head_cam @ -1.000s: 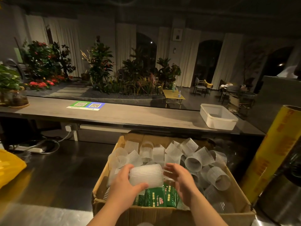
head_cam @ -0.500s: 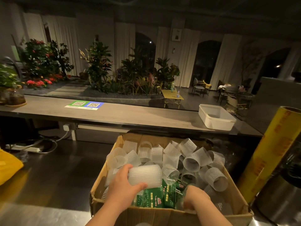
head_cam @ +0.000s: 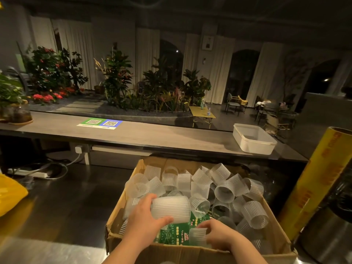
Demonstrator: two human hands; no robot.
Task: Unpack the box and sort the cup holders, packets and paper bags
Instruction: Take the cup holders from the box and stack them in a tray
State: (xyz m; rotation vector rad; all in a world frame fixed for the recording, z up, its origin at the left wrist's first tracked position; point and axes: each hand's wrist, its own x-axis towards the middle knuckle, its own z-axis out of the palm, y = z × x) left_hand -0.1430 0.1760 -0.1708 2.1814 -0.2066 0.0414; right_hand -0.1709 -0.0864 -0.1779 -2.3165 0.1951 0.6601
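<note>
Head view, person's two hands inside an open cardboard box (head_cam: 190, 253) that stood on a dark steel worktop (head_cam: 62, 206). L. hand (head_cam: 144, 220) gripped a ribbed, translucent cup holder stack (head_cam: 171, 206) lying on its side, fingers over its top and thumb along its near edge; the stack was held above the box's near-left part. R. hand (head_cam: 222, 235) was lower, at the near wall of the box, fingers curled round a single cup holder (head_cam: 197, 235). The hands were apart, w/ green printed packets (head_cam: 176, 233) showing between and beneath them. Loose cup holders (head_cam: 224, 193) filled the far and right parts of the box, beyond both hands, piled at all angles, some w/ open ends facing the camera. Behind the box ran a long counter (head_cam: 152, 134) bearing a QR-code sign (head_cam: 100, 123) toward the left and a white plastic tub (head_cam: 253, 139) toward the right. A yellow roll (head_cam: 320, 183) leaned just right of the box, beside a metal vessel (head_cam: 327, 237); a yellow bag (head_cam: 9, 195) lay at the far-left edge, well apart from the box.
</note>
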